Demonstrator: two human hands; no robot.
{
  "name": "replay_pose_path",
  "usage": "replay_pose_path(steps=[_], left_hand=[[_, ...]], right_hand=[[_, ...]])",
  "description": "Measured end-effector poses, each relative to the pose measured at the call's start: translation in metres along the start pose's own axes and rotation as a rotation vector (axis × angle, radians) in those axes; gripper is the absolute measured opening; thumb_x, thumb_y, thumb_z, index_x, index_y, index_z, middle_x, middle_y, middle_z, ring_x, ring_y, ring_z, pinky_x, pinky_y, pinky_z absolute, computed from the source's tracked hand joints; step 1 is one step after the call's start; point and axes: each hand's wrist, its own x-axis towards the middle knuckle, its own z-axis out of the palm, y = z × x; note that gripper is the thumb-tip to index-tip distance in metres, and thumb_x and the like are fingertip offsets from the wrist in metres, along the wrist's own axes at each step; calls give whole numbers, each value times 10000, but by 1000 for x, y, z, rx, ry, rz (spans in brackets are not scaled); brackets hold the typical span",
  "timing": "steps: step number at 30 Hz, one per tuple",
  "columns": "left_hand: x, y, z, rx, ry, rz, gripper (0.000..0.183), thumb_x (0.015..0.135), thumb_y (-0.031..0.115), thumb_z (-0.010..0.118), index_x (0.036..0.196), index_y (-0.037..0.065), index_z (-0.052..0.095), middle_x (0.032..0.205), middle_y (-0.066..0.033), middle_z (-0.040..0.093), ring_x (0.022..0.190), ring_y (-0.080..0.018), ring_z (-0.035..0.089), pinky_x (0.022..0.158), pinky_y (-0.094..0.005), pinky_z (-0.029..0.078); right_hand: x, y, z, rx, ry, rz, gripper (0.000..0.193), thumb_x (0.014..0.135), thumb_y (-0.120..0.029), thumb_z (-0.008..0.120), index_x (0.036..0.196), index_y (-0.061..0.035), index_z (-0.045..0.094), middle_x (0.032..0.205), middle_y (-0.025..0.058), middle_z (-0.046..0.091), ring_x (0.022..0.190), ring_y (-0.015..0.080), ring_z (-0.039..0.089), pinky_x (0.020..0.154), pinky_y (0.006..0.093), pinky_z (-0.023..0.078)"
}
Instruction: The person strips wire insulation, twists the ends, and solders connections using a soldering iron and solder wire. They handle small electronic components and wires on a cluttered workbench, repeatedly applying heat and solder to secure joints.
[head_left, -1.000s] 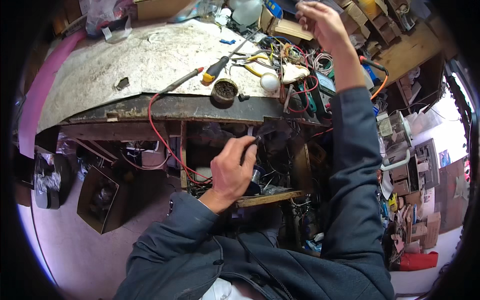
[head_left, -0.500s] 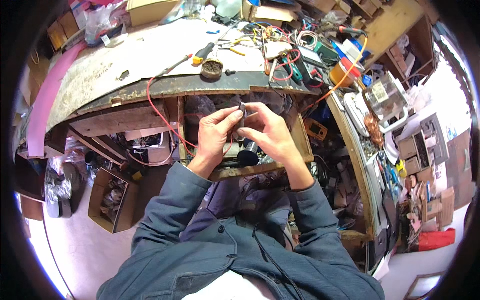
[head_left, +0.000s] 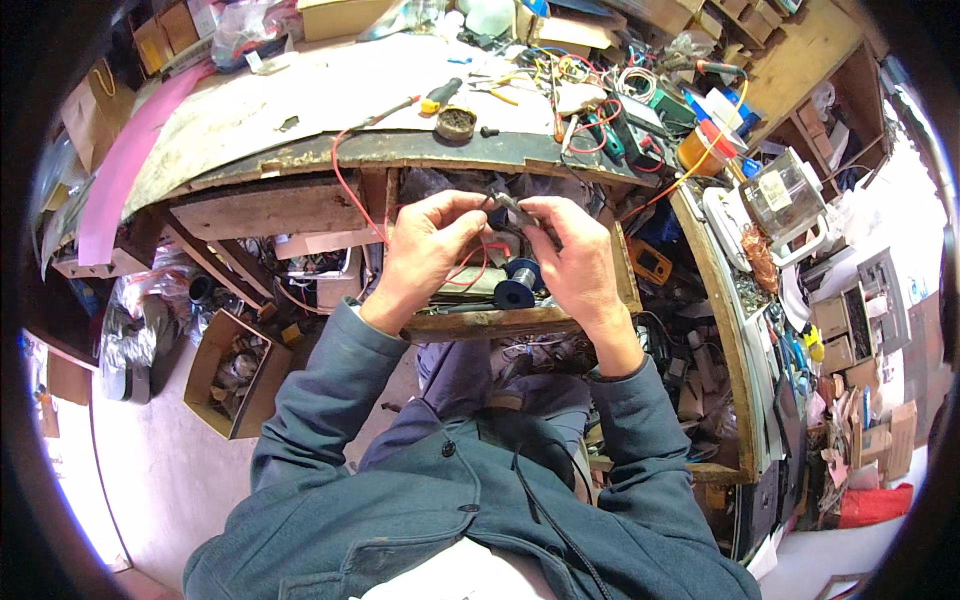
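Sm part (head_left: 511, 208) btwn L grip (head_left: 425, 250) & R grip (head_left: 580, 258).

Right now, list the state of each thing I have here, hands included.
Left hand: thumb and fingertips pinched.
Right hand: thumb and fingertips pinched.
Small dark piece: held up between both hands, details unclear.
Drawer: pulled open.
Wire spool: inside the drawer.
Round tin: open, brown contents showing.
Screwdriver: lying on the worktop.
Cardboard box: open, things inside.
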Motion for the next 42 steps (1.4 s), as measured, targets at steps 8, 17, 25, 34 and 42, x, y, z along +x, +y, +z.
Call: replay_pose_path(steps=[8,17,25,34,42], left_hand=[[-16,17,-6,220,-13,54,224,951,50,696,1173,26,681,880,11,674,810,-46,591,759,-220,503],[-25,16,-8,221,-127,131,142,960,54,731,1098,23,734,921,-16,736,793,-48,653,648,-189,511],[-28,15,-8,304,-130,154,131,966,15,692,1081,-27,737,941,-41,738,818,-58,647,696,-214,522],[-27,13,-10,605,-101,390,149,894,12,705,1035,-5,752,884,-57,695,808,-111,653,703,-260,519],[-27,20,-11,738,-101,478,120,861,51,728,969,4,754,872,-114,700,795,-229,699,702,-338,553]], right_hand=[[0,-11,-13,9,-95,-77,270,859,74,676,1105,-27,632,973,166,650,912,369,671,784,413,551],[-6,-9,-18,44,-88,-101,191,854,-4,762,1017,-17,663,902,135,663,814,314,673,714,378,540],[-8,-9,-19,66,-140,-88,173,861,-12,752,1012,-21,670,896,132,658,806,315,674,707,376,535],[-8,-8,-15,84,-171,-77,172,865,-8,743,1023,-22,676,903,133,659,805,316,678,710,378,540],[-8,-8,-14,96,-180,-55,164,866,-14,747,1017,-21,685,907,127,666,806,310,682,708,374,543]])
